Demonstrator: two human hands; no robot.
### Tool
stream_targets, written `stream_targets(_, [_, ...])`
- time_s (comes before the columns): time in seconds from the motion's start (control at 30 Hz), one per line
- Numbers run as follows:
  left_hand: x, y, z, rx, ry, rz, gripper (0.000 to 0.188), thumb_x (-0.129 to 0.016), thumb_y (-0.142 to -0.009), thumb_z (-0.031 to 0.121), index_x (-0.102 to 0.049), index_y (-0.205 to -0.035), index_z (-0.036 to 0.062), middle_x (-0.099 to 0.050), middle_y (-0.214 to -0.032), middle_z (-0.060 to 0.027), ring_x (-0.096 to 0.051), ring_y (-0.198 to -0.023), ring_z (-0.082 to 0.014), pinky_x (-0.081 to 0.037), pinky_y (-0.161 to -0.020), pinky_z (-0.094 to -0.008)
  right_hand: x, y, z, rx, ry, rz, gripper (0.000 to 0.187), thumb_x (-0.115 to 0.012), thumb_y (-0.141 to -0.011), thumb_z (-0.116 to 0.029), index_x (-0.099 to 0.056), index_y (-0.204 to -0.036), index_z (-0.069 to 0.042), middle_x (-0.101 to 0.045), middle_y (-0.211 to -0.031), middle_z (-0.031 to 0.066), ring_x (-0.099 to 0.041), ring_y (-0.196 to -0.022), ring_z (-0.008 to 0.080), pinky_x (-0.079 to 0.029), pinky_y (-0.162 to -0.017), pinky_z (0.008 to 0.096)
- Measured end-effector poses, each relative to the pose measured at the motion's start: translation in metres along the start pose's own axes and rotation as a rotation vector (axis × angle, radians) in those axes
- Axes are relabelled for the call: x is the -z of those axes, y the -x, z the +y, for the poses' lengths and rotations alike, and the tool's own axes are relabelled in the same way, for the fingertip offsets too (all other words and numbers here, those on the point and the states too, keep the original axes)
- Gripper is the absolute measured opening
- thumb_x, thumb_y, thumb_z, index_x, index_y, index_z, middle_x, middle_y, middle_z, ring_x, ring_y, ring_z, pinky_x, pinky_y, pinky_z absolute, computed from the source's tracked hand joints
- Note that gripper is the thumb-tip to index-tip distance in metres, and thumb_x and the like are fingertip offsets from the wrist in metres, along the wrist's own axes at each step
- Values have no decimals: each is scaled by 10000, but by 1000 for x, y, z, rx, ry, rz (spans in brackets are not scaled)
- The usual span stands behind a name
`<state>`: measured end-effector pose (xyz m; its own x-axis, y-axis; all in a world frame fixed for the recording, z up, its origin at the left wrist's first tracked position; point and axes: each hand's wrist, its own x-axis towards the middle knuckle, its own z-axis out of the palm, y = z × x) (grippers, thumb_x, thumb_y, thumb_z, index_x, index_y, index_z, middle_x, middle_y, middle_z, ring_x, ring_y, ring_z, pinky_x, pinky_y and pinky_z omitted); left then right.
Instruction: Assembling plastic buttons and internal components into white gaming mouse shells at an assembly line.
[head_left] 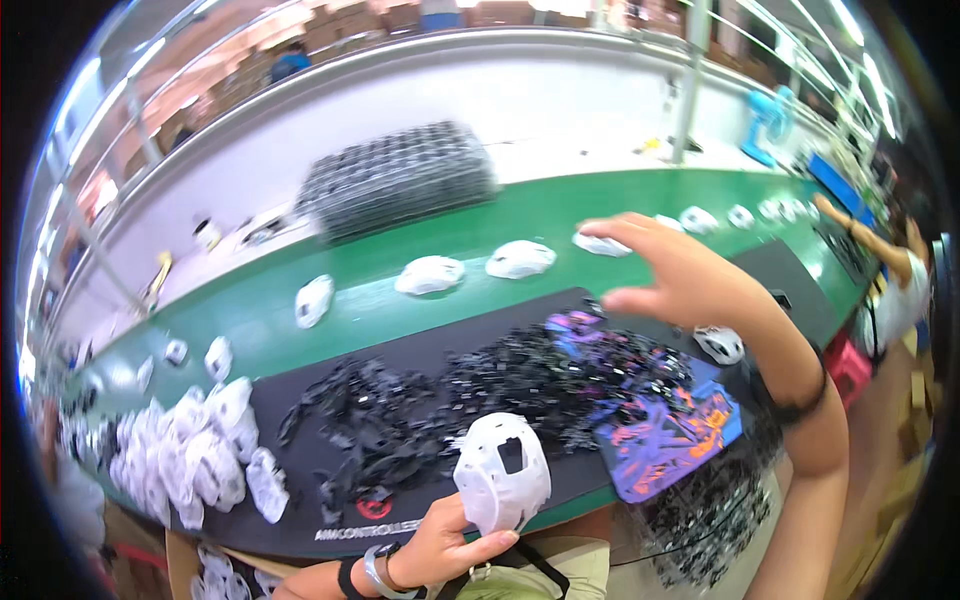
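Note:
My left hand (452, 545) grips a white moulded plastic shell (502, 478) at its lower edge, thumb along one side. The shell has a dark rectangular opening and several small holes, and stands over the front edge of the black mat. My right hand (660, 268) reaches over the green belt with thumb and fingers apart, nothing seen between them. Just behind its fingertips lies another white shell (602, 244), partly covered by them. In front of me a heap of small black plastic parts (510, 380) spreads across the black mat (300, 375).
White shells such as this one (521, 259) line the green belt (460, 225). Bagged white shells (195, 455) pile up at the left. A colourful mat (670, 450) lies under black parts at right. Stacked dark trays (398, 178) stand behind; a co-worker's arm (870, 240) reaches in far right.

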<state>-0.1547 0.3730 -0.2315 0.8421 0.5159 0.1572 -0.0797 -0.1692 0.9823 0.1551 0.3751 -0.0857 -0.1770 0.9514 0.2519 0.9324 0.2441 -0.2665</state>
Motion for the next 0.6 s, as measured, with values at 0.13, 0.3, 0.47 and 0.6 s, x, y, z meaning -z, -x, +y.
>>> stream_targets(0.13, [32,55,23,51,122,117,228,-612,-816,139,-566,-990,-1,-591,-952,-51,-528,-865,-117,-411,-791,-278,-90,-146,105,-38,150,-310,1060,-763,-601,-392,-105,-1397,-151,-203,-1402,212,-231,-1283,350,-256,-1035,419])
stream_targets(0.3, [74,163,34,151,-124,532,291,-622,-820,188,-559,-1025,-9,-606,-927,-55,-543,-858,-119,-427,-774,-263,-193,-186,175,-347,135,-553,1069,-855,-390,-334,-356,-1310,-110,-368,-1313,188,-404,-1168,359,-332,-990,437])
stream_targets(0.47, [70,273,38,314,467,1217,226,-557,-860,151,-565,-991,-32,-609,-849,-61,-588,-803,-128,-470,-734,-257,-166,-198,162,-388,150,-472,715,-846,-410,-177,-510,-1014,6,-604,-853,131,-607,-701,255,-512,-487,374])
stream_targets(0.6, [102,364,21,447,55,1433,209,-561,-852,201,-598,-922,8,-612,-791,-18,-551,-679,-81,-455,-632,-228,-118,-237,-19,-220,-146,-337,637,-751,-482,-76,-474,-1050,2,-563,-814,91,-580,-726,215,-496,-544,334])
